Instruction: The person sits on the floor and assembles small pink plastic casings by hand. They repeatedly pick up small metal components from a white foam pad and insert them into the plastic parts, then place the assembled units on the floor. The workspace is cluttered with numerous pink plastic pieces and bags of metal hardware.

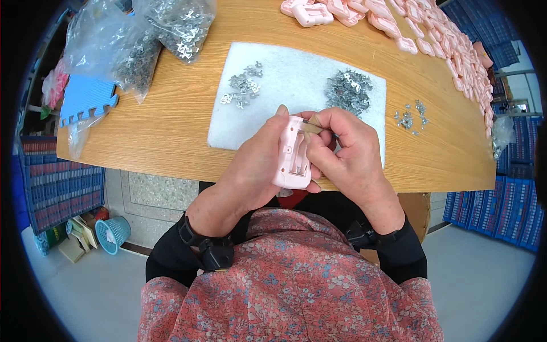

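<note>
My left hand (pixel 254 155) is closed around a pale pink plastic casing (pixel 293 178), held tilted over the table's near edge. The casing has a long battery compartment and small screw holes. At its upper right end my right hand (pixel 350 151) pinches a thin, dark-tipped tool (pixel 308 123); its exact kind is hidden by the fingers. Beyond my hands, a white foam mat (pixel 290 74) bears a small group of silver metal contact pieces (pixel 245 85) on the left and a denser pile of small metal parts (pixel 348 91) on the right.
Several pink casings (pixel 383 24) are heaped along the far right of the wooden table (pixel 165 125). Loose metal parts (pixel 405 119) lie right of the mat. Clear bags of metal pieces (pixel 185 31) and a blue foam tile (pixel 90 98) occupy the left. Blue racks (pixel 60 188) stand beside the table.
</note>
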`<state>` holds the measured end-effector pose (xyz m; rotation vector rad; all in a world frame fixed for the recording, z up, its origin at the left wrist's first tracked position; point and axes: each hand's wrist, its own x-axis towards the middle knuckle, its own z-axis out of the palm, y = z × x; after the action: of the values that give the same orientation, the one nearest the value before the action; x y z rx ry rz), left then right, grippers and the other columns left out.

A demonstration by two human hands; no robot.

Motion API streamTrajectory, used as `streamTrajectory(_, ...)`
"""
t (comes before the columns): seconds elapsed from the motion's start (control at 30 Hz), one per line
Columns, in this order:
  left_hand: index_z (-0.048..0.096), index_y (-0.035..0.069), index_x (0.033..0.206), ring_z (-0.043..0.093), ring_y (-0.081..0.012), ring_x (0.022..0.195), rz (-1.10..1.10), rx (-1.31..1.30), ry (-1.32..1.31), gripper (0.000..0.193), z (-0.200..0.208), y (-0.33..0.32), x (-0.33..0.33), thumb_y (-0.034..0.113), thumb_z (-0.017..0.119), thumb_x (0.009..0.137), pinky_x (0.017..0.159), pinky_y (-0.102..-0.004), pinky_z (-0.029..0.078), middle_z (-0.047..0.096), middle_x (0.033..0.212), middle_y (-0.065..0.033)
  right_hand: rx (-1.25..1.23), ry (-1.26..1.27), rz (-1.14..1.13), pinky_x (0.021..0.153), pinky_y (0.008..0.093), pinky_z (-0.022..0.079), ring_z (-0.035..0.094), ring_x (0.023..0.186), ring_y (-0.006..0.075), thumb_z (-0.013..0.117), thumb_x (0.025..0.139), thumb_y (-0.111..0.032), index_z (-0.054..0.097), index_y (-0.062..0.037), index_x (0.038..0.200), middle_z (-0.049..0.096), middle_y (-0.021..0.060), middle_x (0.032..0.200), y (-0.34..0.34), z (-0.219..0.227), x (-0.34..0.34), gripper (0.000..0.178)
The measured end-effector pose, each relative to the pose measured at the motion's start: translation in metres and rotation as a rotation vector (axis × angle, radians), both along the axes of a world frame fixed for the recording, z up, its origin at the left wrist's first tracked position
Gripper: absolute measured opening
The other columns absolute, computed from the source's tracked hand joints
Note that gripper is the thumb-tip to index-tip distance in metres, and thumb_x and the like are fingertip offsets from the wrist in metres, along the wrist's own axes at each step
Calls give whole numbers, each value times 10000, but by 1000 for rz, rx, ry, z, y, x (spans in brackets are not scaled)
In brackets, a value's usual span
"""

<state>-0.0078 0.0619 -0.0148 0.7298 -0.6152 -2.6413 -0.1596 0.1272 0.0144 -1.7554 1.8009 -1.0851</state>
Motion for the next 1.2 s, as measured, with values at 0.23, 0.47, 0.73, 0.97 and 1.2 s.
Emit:
streamTrajectory(0.23,540,56,1238,701,-234,778,16,35,-12,562,4,-1,-4,480,217,1061,586,-416,613,678,980,-114,-174,287,24,572,361,517,649,666,259,700,803,-45,652,-57,917,637,85,792,2,4,1,124)
streamTrajectory(0.47,551,39,1198,685,-224,716,4,41,41,570,-3,-2,-2,483,221,1061,579,-425,614,670,902,-105,-77,124,-4,554,323,509,643,644,216,705,811,-22,659,-44,928,628,85,792,4,13,-3,127)
streamTrajectory(0.73,543,52,1270,655,-180,833,63,-528,-123,521,19,-15,-7,461,294,1064,689,-350,557,647,918,-89,181,-640,-154,572,306,505,625,657,153,514,1014,-198,608,-2,996,625,49,804,6,13,-9,218)
streamTrajectory(0.97,538,47,1293,600,-215,960,70,-2116,-565,354,36,-38,-30,267,517,1016,840,-378,475,576,1110,-79,281,-1496,-195,758,352,540,635,878,211,404,1048,-172,565,46,1113,633,129,1014,-8,3,-6,279)
streamTrajectory(1.2,621,39,1221,592,-251,935,230,-1483,-442,413,33,-64,-20,367,540,983,811,-369,492,631,1099,-126,358,-1326,-73,889,354,542,641,1032,239,437,1037,-171,555,72,1213,612,149,1165,-22,12,-22,322)
